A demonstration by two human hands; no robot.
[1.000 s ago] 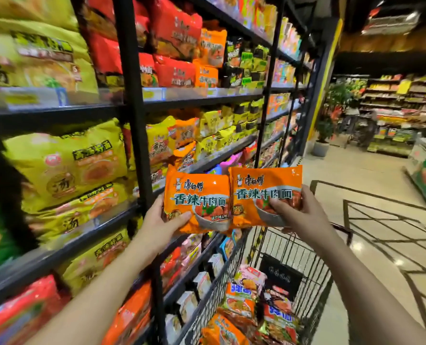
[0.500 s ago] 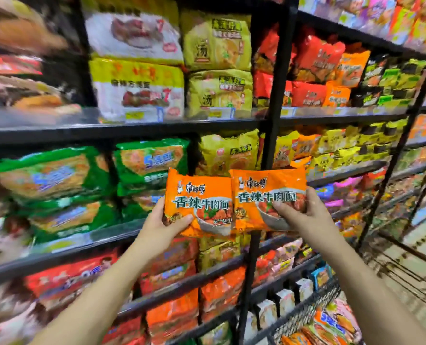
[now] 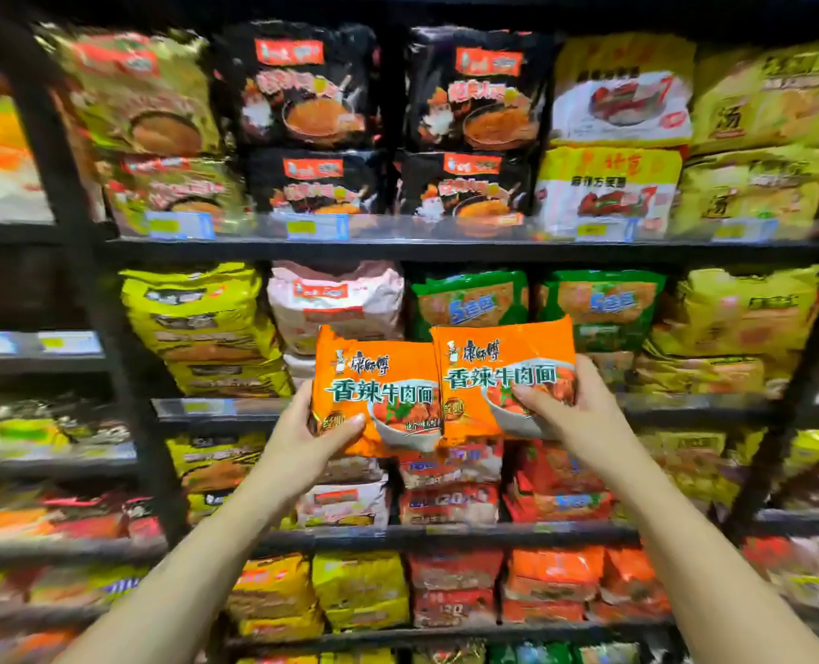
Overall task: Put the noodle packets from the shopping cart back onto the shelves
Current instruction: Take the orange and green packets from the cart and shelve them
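- My left hand (image 3: 323,436) is clamped on one packet (image 3: 374,390), right hand (image 3: 558,407) on another (image 3: 503,371).
- Step: carrying to shelves (image 3: 398,249).
- Next: find the matching orange stock, seemingly at 5 o'clock.

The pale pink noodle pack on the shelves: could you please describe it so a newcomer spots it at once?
Find the middle shelf, level with the raised hands. The pale pink noodle pack stands there just above the left orange packet, between yellow packs and green packs; it alone is whitish-pink.

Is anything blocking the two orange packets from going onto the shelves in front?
No free object stands between them. The left hand and right hand hold the orange packets up before the shelves, but every visible bay there is packed with other noodle bags, with no open slot showing.
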